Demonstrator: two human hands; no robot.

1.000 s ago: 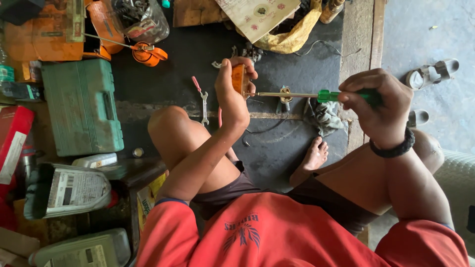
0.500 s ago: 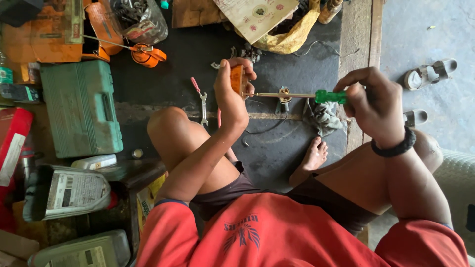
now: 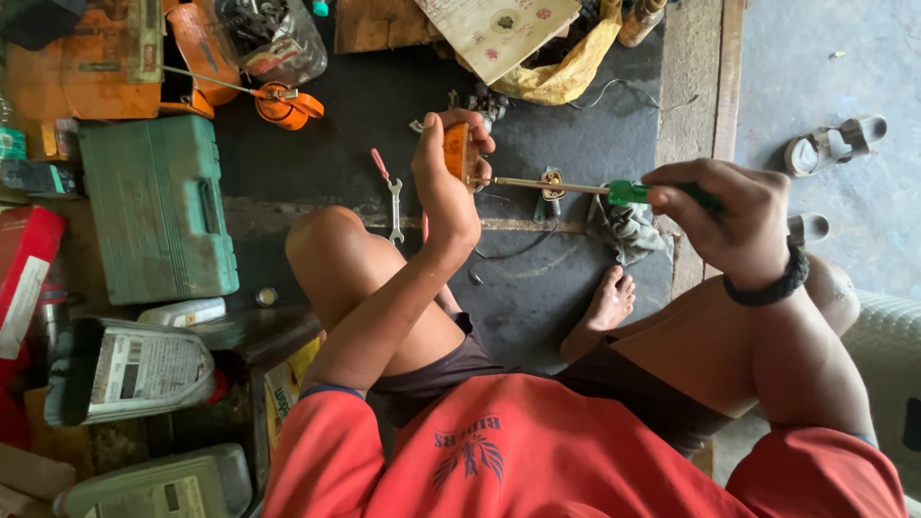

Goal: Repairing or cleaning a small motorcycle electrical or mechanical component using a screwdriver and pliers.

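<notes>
Left hand (image 3: pixel 443 182) clamped around a small orange part (image 3: pixel 455 152), right hand (image 3: pixel 729 221) gripping a green-handled screwdriver (image 3: pixel 576 187), tip poked into that part. Beyond the left hand, clear plastic jar (image 3: pixel 278 38) stuffed with dark metal bits. Out past its far side, shut green toolcase (image 3: pixel 153 206) on the floor; contents hidden.

1. A small orange part (image 3: pixel 455 152) (its far side hidden by fingers) is gripped upright in the left hand (image 3: pixel 443 182), raised above the dark floor mat.
2. A screwdriver (image 3: pixel 595 189) with a green handle and a slim metal shaft is held level in the right hand (image 3: pixel 724 223), its tip set against the orange part.
</notes>
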